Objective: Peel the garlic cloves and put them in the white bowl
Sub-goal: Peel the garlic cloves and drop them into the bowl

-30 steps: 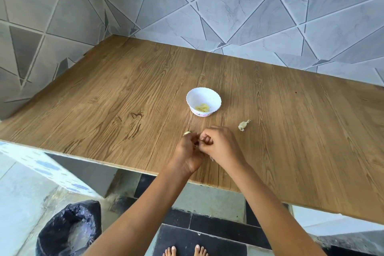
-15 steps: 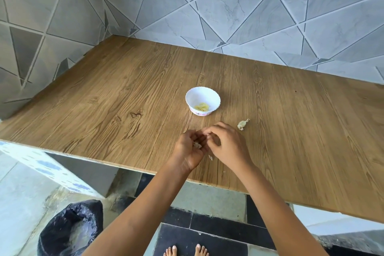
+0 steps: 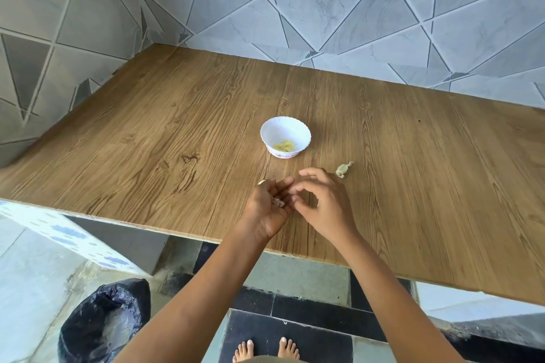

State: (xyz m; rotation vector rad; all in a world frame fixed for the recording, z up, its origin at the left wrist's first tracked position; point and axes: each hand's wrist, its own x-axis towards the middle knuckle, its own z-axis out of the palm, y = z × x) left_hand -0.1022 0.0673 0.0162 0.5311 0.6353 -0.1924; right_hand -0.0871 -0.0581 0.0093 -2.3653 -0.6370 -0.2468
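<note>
Left hand (image 3: 267, 209) palm-up, garlic scraps (image 3: 278, 202) inside

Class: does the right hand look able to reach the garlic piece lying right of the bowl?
Probably yes: the garlic piece lies on bare table just beyond the right hand, with nothing between them.

palm scraps (image 3: 277, 203) unclear, bin (image 3: 103, 324) cropped

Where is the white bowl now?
Head view: the white bowl stands on the table beyond the left hand and right hand, left of a garlic piece.
</note>
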